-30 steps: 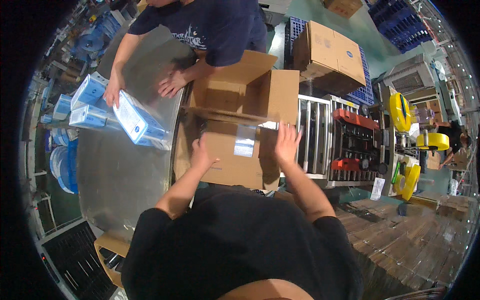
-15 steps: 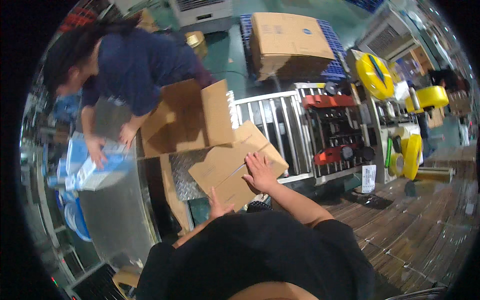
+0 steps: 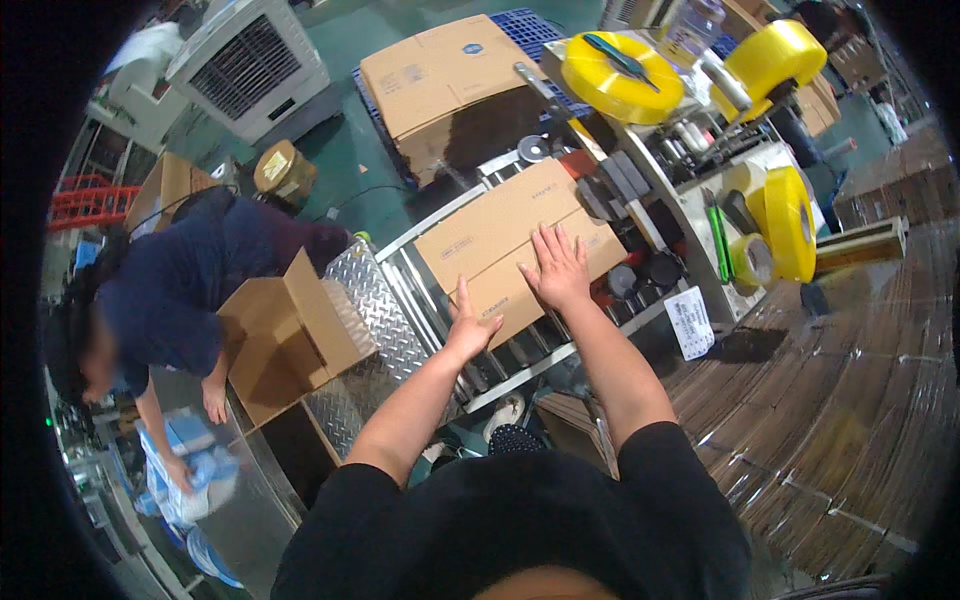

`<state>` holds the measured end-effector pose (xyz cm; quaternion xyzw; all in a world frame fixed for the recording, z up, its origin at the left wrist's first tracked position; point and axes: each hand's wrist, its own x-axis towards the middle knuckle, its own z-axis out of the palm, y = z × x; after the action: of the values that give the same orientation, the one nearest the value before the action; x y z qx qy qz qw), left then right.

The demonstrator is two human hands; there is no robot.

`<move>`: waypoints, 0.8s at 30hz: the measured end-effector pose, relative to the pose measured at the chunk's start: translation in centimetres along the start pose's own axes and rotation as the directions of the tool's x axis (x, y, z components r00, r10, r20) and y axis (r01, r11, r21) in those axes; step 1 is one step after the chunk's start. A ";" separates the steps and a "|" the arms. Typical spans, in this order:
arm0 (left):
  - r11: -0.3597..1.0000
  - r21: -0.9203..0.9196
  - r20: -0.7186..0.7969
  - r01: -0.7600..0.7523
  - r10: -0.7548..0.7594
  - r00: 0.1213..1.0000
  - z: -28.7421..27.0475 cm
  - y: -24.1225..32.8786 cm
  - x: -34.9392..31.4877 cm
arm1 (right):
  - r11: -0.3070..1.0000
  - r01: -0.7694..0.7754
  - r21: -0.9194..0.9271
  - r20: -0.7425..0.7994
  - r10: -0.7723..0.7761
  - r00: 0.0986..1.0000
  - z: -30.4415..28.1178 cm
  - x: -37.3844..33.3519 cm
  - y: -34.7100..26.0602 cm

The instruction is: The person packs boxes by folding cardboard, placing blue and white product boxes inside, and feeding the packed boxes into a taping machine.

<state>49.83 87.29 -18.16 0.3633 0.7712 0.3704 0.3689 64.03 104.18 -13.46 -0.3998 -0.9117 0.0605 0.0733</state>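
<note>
A cardboard carton [image 3: 500,225] with its top flaps folded down lies on the metal roller conveyor, its far right end at the rollers of a carton sealing machine [image 3: 635,200]. My right hand [image 3: 558,268] rests flat on its top near the flap seam, fingers spread. At the near left edge my left hand [image 3: 472,328] presses against the carton, thumb and forefinger apart; its other fingers are partly hidden. Neither hand grips anything. To the left, an open carton [image 3: 290,345] stands on the steel table beside a co-worker.
The co-worker [image 3: 190,290] reaches over blue and white packs [image 3: 185,460] at left. Yellow tape rolls [image 3: 620,78] sit on the machine. Stacked flat cartons [image 3: 440,70] lie on a blue pallet beyond. Strapped cardboard stacks [image 3: 800,420] stand at right; an air cooler [image 3: 255,70] stands far left.
The closed carton has moved right along the rollers to the sealing machine, with both my hands on it. My view has turned right. The co-worker's hands have shifted over the packs.
</note>
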 end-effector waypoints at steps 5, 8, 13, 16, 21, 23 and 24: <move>0.995 0.076 0.030 0.064 -0.067 0.997 3.4 4.6 3.4 | 0.974 -0.109 0.197 -0.142 0.139 0.980 3.3 -9.1 0.1; 0.988 0.126 0.066 0.085 -0.094 0.993 4.7 7.1 5.3 | 0.909 -0.327 0.259 0.151 0.296 0.943 5.0 -20.8 -1.1; 0.888 0.216 0.177 -0.407 0.375 0.910 3.0 7.7 1.5 | 0.315 -0.916 -0.250 0.648 0.757 0.083 8.4 -38.1 -0.2; 0.869 0.279 0.412 -0.409 0.276 0.868 0.7 0.0 -5.5 | 0.353 -0.929 -0.113 0.807 0.578 0.121 8.8 -45.4 -0.8; 0.711 0.702 0.434 0.036 -0.468 0.770 -6.3 -15.1 -21.4 | 0.371 -0.928 -0.026 0.617 0.737 0.277 8.9 -46.3 -1.7; 0.655 0.744 0.389 0.134 -0.588 0.709 -10.0 -18.9 -25.7 | 0.487 -0.867 -0.110 0.453 0.801 0.392 10.7 -46.7 -1.7; 0.645 0.727 0.349 0.235 -0.643 0.682 -12.3 -23.1 -29.4 | 0.534 -0.831 -0.154 0.455 0.785 0.420 10.8 -46.5 -1.4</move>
<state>46.58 48.40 -23.14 0.3482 0.7631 -0.1470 0.5242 92.19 68.43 -27.77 -0.7559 -0.5901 0.2268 -0.1704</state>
